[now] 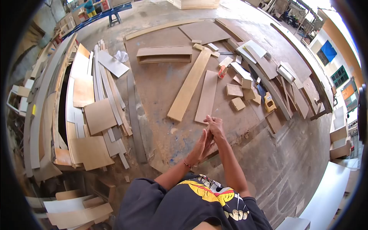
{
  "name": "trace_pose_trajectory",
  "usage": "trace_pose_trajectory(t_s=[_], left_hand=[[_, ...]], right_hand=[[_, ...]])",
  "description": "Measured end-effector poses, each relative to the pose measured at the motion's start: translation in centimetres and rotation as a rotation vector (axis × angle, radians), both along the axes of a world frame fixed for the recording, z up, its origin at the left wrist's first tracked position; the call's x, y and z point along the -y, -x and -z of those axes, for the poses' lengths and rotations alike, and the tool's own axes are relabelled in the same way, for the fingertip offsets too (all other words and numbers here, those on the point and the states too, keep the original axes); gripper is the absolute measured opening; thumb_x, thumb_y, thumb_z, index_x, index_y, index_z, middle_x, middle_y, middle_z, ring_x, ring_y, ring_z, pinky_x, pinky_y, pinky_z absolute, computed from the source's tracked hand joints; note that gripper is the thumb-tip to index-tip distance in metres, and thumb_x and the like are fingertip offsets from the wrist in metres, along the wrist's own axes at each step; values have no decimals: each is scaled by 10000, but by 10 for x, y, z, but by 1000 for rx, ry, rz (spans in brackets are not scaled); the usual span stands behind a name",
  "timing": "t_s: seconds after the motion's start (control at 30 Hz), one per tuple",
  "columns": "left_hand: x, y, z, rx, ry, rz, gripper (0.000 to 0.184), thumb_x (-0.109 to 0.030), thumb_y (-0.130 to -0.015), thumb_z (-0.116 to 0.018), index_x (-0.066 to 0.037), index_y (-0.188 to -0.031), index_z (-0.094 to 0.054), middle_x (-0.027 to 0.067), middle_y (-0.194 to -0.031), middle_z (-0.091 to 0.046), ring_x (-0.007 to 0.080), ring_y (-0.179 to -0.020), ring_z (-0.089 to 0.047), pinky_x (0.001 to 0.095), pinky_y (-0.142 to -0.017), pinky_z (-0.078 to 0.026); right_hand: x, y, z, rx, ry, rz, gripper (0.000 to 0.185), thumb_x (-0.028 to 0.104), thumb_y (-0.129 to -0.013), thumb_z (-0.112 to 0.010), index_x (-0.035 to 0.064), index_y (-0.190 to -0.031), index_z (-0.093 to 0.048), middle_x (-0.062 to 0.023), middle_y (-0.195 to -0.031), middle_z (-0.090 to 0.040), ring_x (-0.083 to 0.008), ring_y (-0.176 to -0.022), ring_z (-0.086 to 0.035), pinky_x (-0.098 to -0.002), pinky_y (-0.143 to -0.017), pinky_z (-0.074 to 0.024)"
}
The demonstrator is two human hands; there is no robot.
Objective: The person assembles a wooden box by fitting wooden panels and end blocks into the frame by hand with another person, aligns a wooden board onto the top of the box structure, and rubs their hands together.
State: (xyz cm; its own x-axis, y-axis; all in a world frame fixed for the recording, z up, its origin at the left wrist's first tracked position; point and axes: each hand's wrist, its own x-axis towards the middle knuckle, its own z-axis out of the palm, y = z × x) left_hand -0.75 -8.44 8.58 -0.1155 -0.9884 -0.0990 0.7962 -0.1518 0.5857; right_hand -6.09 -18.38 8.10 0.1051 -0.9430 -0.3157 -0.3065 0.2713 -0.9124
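My left hand point(200, 148) and my right hand point(215, 127) meet in front of me, above the near edge of the worktable point(161, 134). The left fingers look stretched out and lie against the right hand. Curled fingers show on the right hand; whatever may be inside them is hidden. Just beyond my hands lies a flat brown board point(207, 97). Left of it is a longer pale plank point(189, 86), with small wood strips at its far end. A shallow open wooden box point(165, 55) sits farther back.
Several small wood blocks point(234, 90) lie to the right, near a red-orange item point(222, 71) and a saw with a yellow handle point(269, 102). Stacked boards point(100, 117) line the left side. Long planks edge the table's right. A person point(89, 7) stands far back left.
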Motion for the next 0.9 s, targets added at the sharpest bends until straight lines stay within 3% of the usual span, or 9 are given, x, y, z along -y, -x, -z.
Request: trace_pose_trajectory(t_s=[0.1, 0.23, 0.3, 0.37, 0.43, 0.47, 0.8, 0.87, 0.9], left_hand=[[13, -7, 12, -9, -12, 56, 738, -595, -874, -240, -111, -1409, -83, 32, -1454, -143, 170, -1334, -133, 376, -1057, -137], [26, -17, 10, 43, -21, -42, 748, -635, -855, -211, -126, -1400, -161, 24, -1436, -220, 166, -1312, -202, 402, -1043, -169], [34, -26, 10, 9, -46, -86, 747, -643, -851, -211, -135, -1397, -185, 19, -1427, -249, 163, -1300, -235, 400, -1036, -183], [44, -35, 11, -184, -92, -164, 751, -659, -840, -215, -134, -1374, -265, 24, -1402, -311, 168, -1277, -285, 404, -1029, -196], [53, -46, 15, -238, -168, -225, 757, -666, -834, -220, -121, -1349, -321, 28, -1385, -343, 180, -1279, -290, 410, -1031, -199], [56, -51, 20, -329, -133, -193, 766, -668, -832, -218, -111, -1347, -323, 30, -1388, -336, 187, -1282, -288, 417, -1031, -201], [108, -9, 19, -239, -51, -341, 813, -665, -826, -239, -73, -1382, -204, 50, -1424, -246, 192, -1291, -259, 334, -1056, -200], [124, 4, 19, -153, -94, -377, 827, -680, -813, -234, -85, -1386, -197, 57, -1420, -250, 186, -1293, -251, 333, -1061, -191], [136, 13, 20, -150, -102, -363, 827, -680, -813, -234, -85, -1386, -197, 57, -1420, -250, 186, -1293, -251, 333, -1061, -191]], right_hand=[[21, -9, 19, 47, -5, -61, 384, 351, -856, -542, 18, -715, -668, -7, -488, -456, -105, -479, -427, -286, -480, -367], [36, -25, 28, 121, -117, -81, 460, 411, -868, -513, 5, -713, -666, -5, -477, -415, -111, -480, -427, -299, -473, -364], [39, -31, 26, 218, -139, -40, 484, 435, -880, -489, -10, -756, -634, 4, -439, -440, -81, -394, -395, -234, -395, -303], [36, -30, 9, 184, -177, -128, 424, 376, -887, -503, -33, -899, -611, -13, -555, -516, -81, -528, -482, -225, -481, -384], [34, -34, 20, 375, 84, -251, 419, 301, -881, -525, -44, -1118, -510, -16, -751, -564, -81, -707, -524, -217, -623, -439], [37, -29, 27, 422, 125, -332, 489, 189, -867, -542, -38, -1261, -362, -21, -892, -552, -84, -806, -519, -211, -724, -442], [85, -19, 37, 553, -37, -260, 437, 95, -834, -539, -72, -1218, -412, -4, -813, -510, -67, -669, -489, -179, -623, -425], [110, -13, 63, 381, -16, -362, 405, 101, -838, -526, -21, -1215, -444, -3, -775, -519, -71, -623, -483, -189, -588, -430], [122, -11, 68, 263, 41, -397, 397, 135, -842, -541, 108, -1233, -473, -57, -811, -545, -110, -650, -520, -291, -702, -512]])
